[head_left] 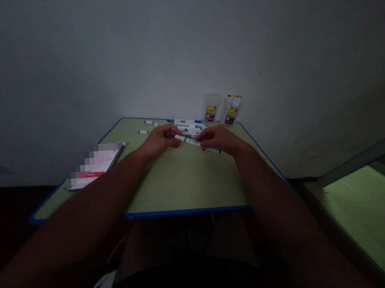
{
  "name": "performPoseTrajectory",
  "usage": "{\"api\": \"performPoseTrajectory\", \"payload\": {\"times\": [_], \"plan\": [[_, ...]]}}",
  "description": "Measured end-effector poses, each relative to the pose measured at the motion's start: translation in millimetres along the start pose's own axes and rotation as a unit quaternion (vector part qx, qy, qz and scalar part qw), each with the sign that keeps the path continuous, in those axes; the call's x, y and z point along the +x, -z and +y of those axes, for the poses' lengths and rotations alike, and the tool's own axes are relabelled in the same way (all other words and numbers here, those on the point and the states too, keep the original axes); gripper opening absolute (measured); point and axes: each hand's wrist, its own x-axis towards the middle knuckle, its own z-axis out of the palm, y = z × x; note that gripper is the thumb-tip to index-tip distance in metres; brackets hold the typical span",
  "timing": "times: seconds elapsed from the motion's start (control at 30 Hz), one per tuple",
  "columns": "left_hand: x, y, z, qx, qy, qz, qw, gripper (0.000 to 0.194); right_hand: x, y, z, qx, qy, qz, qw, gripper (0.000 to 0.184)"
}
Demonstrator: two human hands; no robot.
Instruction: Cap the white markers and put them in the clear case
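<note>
A white marker [193,141] with dark ends is held level above the table, slanting down to the right. My left hand [162,140] pinches its left, capped end between thumb and fingers. Around the barrel nearer the other end, my right hand [218,138] is closed. Just behind my hands lie several white markers [188,122] in a loose pile, partly hidden by my fingers. Loose white caps [143,132] with dark ends rest to the left of the pile.
Two clear plastic pouches stand against the wall: one pouch [211,113] shows no markers, the other pouch [231,114] holds several with coloured tops. A white and red box or booklet [98,167], partly blurred out, lies on the left of the blue-edged table [185,192].
</note>
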Motion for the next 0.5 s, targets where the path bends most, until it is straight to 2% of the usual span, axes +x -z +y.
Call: {"api": "performPoseTrajectory", "payload": {"times": [0.23, 0.5], "plan": [[0.9, -0.5, -0.6, 0.016, -0.005, -0.001, 1.000, 0.026, 0.9, -1.8, -0.3, -0.003, -0.004, 0.015, 1.000, 0.024], [-0.2, 0.4, 1.1, 0.081, -0.015, 0.022, 0.996, 0.022, 7.6, -5.6, 5.8, -0.027, 0.064, 0.074, 0.995, 0.020]]}}
